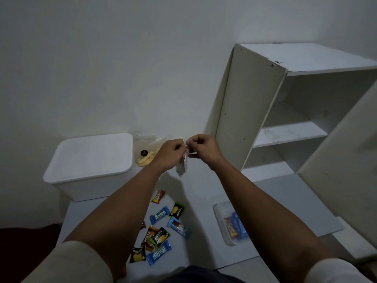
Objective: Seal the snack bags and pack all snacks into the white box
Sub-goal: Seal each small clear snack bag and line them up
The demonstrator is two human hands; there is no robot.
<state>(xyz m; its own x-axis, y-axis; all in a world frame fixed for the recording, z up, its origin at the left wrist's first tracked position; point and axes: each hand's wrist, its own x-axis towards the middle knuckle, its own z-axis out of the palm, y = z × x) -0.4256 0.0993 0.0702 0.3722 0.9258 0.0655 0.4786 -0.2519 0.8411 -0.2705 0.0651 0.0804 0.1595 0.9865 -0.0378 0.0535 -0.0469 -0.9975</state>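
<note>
The snack bag (182, 162) hangs in the air between our two hands, above the pale floor panel (206, 186) and just in front of the white box (89, 166), whose lid is still on. From the head camera, our left hand (170, 153) and right hand (203, 149) are both pinched on the bag's top edge, fingers curled tight, with a thin pale strip, perhaps a tie or a sealing strip, held at the right hand's fingertips. We judge the bag light, soft and crinkly: clear film that would slip and buckle if squeezed at the middle, so the mouth, where we hold it now, looks like the place to grip, leaving the contents to hang free below. Behind our left hand lies a second clear bag (145, 154) holding pale yellow pieces, touching or just beside the box; we cannot tell if its mouth is closed. Small wrapped snacks (161, 233) lie scattered on the panel below our forearms, and a clear tub (224, 221) with more wrappers sits to the right, partly covered by our right forearm. An empty white shelf unit (285, 111) stands to the right. The light is dim; what is in the held bag, and how far its seal is closed, is too small and blurred to make out.
</note>
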